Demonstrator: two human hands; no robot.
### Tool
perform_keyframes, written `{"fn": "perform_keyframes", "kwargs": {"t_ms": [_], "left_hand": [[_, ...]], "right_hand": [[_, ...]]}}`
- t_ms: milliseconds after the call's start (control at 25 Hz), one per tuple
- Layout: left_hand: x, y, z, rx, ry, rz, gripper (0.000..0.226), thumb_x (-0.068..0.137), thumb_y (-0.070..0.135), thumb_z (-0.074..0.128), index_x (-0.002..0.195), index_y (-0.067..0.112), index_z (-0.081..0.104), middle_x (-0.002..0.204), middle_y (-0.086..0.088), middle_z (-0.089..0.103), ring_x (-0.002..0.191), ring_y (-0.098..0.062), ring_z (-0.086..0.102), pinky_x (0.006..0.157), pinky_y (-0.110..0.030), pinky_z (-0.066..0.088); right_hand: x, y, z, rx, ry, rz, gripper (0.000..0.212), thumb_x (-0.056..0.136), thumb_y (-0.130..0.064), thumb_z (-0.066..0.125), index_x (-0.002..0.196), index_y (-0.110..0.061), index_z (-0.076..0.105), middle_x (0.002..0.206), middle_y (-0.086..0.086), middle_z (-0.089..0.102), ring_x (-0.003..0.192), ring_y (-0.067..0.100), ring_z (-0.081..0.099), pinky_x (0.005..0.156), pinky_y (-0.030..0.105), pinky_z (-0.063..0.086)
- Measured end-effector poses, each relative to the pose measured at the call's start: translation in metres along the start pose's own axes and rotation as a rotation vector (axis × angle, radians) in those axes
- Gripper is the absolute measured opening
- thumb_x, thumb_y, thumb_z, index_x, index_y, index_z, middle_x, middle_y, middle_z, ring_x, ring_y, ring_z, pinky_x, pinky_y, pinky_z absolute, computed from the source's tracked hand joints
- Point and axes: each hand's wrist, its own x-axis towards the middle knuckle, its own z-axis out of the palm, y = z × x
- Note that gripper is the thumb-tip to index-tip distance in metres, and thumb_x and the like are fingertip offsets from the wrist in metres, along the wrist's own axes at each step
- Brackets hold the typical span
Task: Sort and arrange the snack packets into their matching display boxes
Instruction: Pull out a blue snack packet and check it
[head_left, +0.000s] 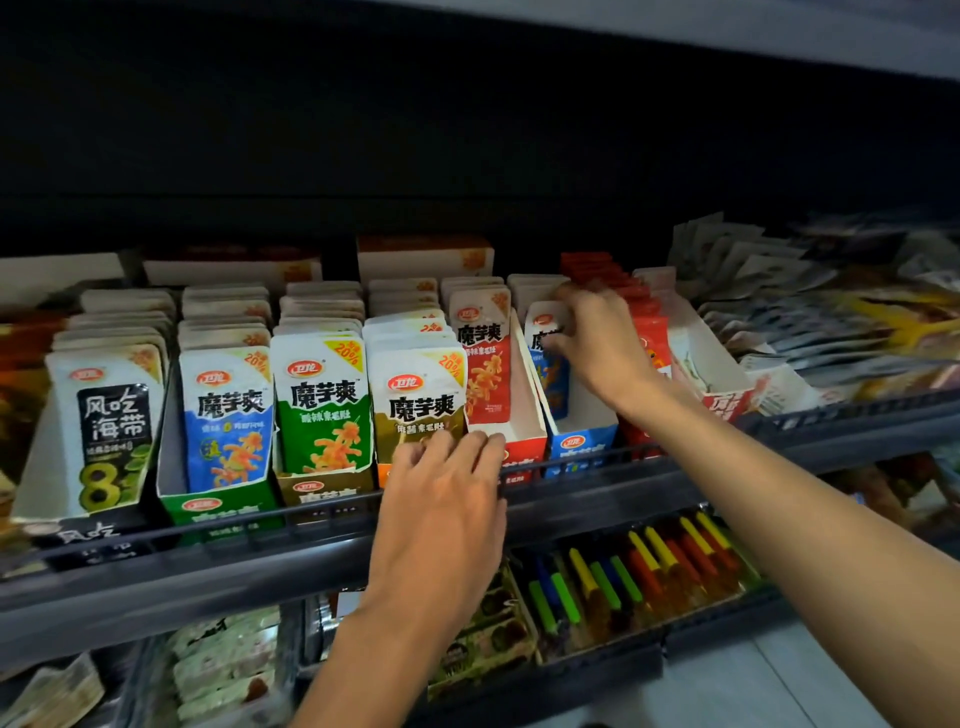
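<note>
1. Shelf (156, 577): carried a row of display boxes running from 9 to 3 o'clock.
2. Right hand (597, 348): at 1 o'clock of the left hand. Fingers were clamped on the blue packet (545, 364), thumb on its face, fingertips over its top.
3. Blue packet: stood upright towards the back of the blue box (587, 441).
4. Left hand (441, 499): fingers were straight and close together, their tips resting on the lower edge of the brown packet (415, 405).
5. Red packet (483, 364): stood upright in the red box (530, 449), at 9 o'clock of the blue packet.
6. At 9 o'clock of the brown packet, in turn: green packet (322, 405), blue stack (228, 415) in a green box (223, 512), kelp packet (109, 421).
7. Red stack (649, 332): at 3 o'clock of the right hand, partly hidden.
8. Lower shelf: coloured sticks (649, 566), at 4 o'clock of the left hand.
</note>
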Motion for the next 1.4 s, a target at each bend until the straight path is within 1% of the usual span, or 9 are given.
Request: {"fn": "perform_keyframes", "kwargs": {"t_ms": [80,280,480,560,720,840,960,1160,1400], "left_hand": [[-0.001,0.000,0.001,0.020,-0.023,-0.008,0.040,0.082,0.035,0.065,0.118,0.020,0.058,0.109,0.002,0.065,0.094,-0.021,0.054,0.084,-0.040,0.039],[0.001,0.003,0.003,-0.026,-0.012,-0.017,0.035,0.083,0.037,0.063,0.114,0.022,0.058,0.105,0.004,0.064,0.092,-0.020,0.054,0.087,-0.039,0.039],[-0.004,-0.001,0.001,-0.131,-0.012,0.001,0.042,0.088,0.037,0.059,0.127,0.024,0.052,0.123,0.005,0.058,0.105,-0.016,0.052,0.094,-0.036,0.036],[-0.008,-0.006,-0.006,-0.231,0.009,0.013,0.037,0.090,0.033,0.057,0.126,0.025,0.052,0.127,0.008,0.054,0.111,-0.013,0.049,0.095,-0.032,0.036],[-0.023,-0.044,-0.028,-0.333,0.170,-0.131,0.017,0.088,0.024,0.062,0.105,0.023,0.063,0.103,0.008,0.063,0.095,-0.014,0.056,0.086,-0.032,0.044],[-0.041,-0.096,-0.047,-0.270,0.233,-0.335,0.014,0.085,0.022,0.064,0.099,0.021,0.065,0.097,0.004,0.065,0.094,-0.020,0.057,0.085,-0.039,0.046],[-0.056,-0.137,-0.057,-0.082,0.180,-0.459,0.015,0.082,0.023,0.066,0.096,0.017,0.067,0.096,-0.004,0.066,0.094,-0.027,0.055,0.083,-0.042,0.046],[-0.063,-0.158,-0.053,-0.017,0.087,-0.413,0.011,0.080,0.022,0.069,0.088,0.015,0.071,0.089,-0.007,0.068,0.089,-0.030,0.052,0.077,-0.040,0.046],[-0.060,-0.164,-0.053,-0.107,0.137,-0.447,0.007,0.084,0.023,0.068,0.079,0.020,0.072,0.081,-0.001,0.067,0.087,-0.025,0.051,0.073,-0.038,0.043]], "right_hand": [[-0.005,-0.002,0.008,-0.014,0.028,-0.001,0.065,0.075,-0.007,0.081,0.132,-0.014,0.049,0.135,0.014,0.045,0.112,0.034,0.058,0.095,0.037,0.049],[-0.016,-0.006,0.015,-0.103,0.062,0.012,0.083,0.073,0.001,0.080,0.140,-0.016,0.032,0.145,0.012,0.028,0.102,0.029,0.060,0.082,0.035,0.054],[-0.034,-0.014,0.002,-0.070,0.073,-0.049,0.074,0.075,0.006,0.075,0.136,-0.012,0.038,0.139,0.012,0.030,0.096,0.026,0.060,0.082,0.036,0.057],[-0.050,-0.025,-0.009,0.016,0.093,-0.077,0.061,0.080,0.004,0.071,0.132,-0.013,0.045,0.136,0.007,0.036,0.093,0.019,0.058,0.081,0.035,0.056],[-0.074,-0.070,-0.035,0.130,0.100,-0.289,0.023,0.088,-0.006,0.064,0.107,-0.018,0.065,0.108,-0.004,0.060,0.093,0.011,0.058,0.083,0.038,0.053],[-0.077,-0.121,-0.043,0.139,-0.005,-0.506,0.014,0.088,-0.009,0.065,0.098,-0.018,0.069,0.096,-0.004,0.065,0.092,0.015,0.061,0.081,0.040,0.051],[-0.071,-0.177,-0.021,0.062,-0.061,-0.641,0.016,0.087,-0.019,0.066,0.102,-0.020,0.069,0.099,-0.002,0.067,0.098,0.019,0.060,0.085,0.038,0.044],[-0.036,-0.245,0.031,-0.368,-0.234,-0.726,0.049,0.086,-0.037,0.068,0.128,-0.015,0.056,0.129,0.005,0.056,0.124,0.025,0.049,0.101,0.036,0.033],[-0.021,-0.265,0.055,-0.495,-0.262,-0.597,0.048,0.085,-0.039,0.070,0.122,-0.012,0.058,0.122,0.012,0.062,0.115,0.032,0.058,0.092,0.038,0.043]]}}
